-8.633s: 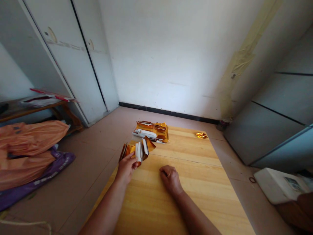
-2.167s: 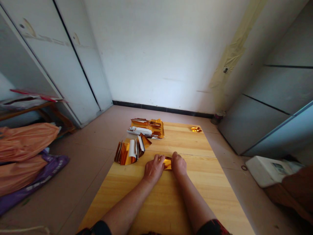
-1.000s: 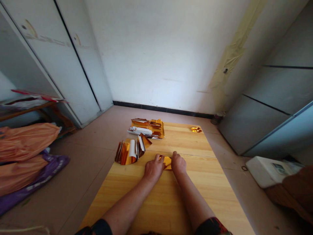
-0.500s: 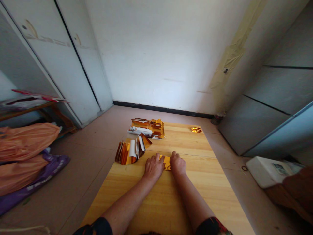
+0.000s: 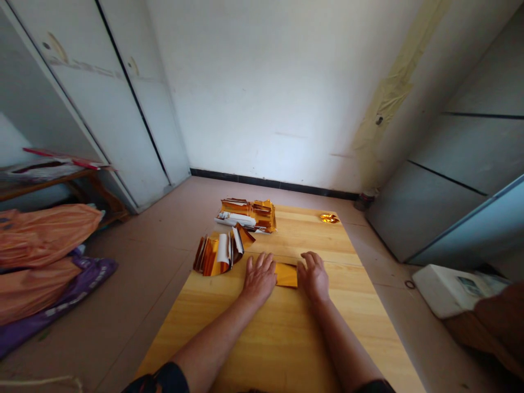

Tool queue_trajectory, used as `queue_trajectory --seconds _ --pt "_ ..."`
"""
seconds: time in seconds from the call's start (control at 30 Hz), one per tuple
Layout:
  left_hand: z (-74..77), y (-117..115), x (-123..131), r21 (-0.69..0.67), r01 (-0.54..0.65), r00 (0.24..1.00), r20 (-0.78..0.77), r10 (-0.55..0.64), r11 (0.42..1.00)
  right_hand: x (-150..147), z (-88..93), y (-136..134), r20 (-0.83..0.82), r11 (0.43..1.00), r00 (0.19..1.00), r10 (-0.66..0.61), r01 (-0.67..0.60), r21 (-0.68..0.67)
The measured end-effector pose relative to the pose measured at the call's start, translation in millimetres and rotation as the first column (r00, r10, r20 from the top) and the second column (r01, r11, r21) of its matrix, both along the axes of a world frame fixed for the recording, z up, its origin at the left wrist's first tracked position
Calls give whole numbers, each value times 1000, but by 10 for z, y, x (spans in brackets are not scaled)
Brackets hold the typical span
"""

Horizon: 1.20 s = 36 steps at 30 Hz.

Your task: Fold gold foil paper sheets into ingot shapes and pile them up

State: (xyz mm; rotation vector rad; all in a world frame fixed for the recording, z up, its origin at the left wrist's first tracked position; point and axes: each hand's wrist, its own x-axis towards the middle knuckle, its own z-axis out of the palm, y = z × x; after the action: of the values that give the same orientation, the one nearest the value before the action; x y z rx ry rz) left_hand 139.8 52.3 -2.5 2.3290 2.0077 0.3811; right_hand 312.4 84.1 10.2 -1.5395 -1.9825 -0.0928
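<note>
A gold foil sheet (image 5: 286,274) lies flat on the wooden table (image 5: 286,338). My left hand (image 5: 259,277) rests on its left end with fingers stretched out flat. My right hand (image 5: 314,274) lies flat on its right end, fingers spread. Only the middle of the sheet shows between the two hands. A curled bundle of gold and white sheets (image 5: 221,251) sits just left of my left hand at the table's left edge.
A stack of gold sheets (image 5: 249,214) lies at the table's far left. A small folded gold piece (image 5: 329,218) sits at the far right corner. Orange and purple bags (image 5: 45,240) lie on the floor left. A white scale (image 5: 454,286) stands on the floor right.
My hands, close together and curled over the gold sheet a moment ago, have slid apart and flattened. More of the sheet shows between them now.
</note>
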Motion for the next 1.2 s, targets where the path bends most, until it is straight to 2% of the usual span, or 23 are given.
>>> queue_trajectory --seconds 0.07,0.17,0.23,0.4,0.57,0.7,0.83,1.0,1.2 --pt "26 -14 -1 18 4 1000 0 -4 1000 6 23 -108 -12 979 985 174 -172 111" --pt "48 -33 -16 36 8 1000 3 -8 999 -80 -4 -342 100 911 913 395 -403 88" --pt "41 -36 -31 34 14 1000 5 -14 999 -165 -64 -485 155 890 884 440 -452 51" --pt "2 -23 -52 25 29 1000 1 -29 999 -265 -201 -635 240 918 886 396 -381 -108" --pt "23 -27 -66 22 29 1000 1 -29 999 -156 -233 -648 238 932 901 361 -351 -86" --pt "47 -27 -143 28 65 998 11 -65 997 -42 -207 -686 251 951 917 309 -294 -96" --pt "63 -4 -268 -26 108 994 -2 -108 994 -22 -139 -679 256 950 918 304 -273 -151" --pt "50 20 -364 -108 174 984 -14 -177 979 -25 -70 -625 228 945 923 309 -270 -186" --pt "4 41 -396 -113 183 983 2 -184 977 -6 -62 -629 215 942 924 316 -278 -190"
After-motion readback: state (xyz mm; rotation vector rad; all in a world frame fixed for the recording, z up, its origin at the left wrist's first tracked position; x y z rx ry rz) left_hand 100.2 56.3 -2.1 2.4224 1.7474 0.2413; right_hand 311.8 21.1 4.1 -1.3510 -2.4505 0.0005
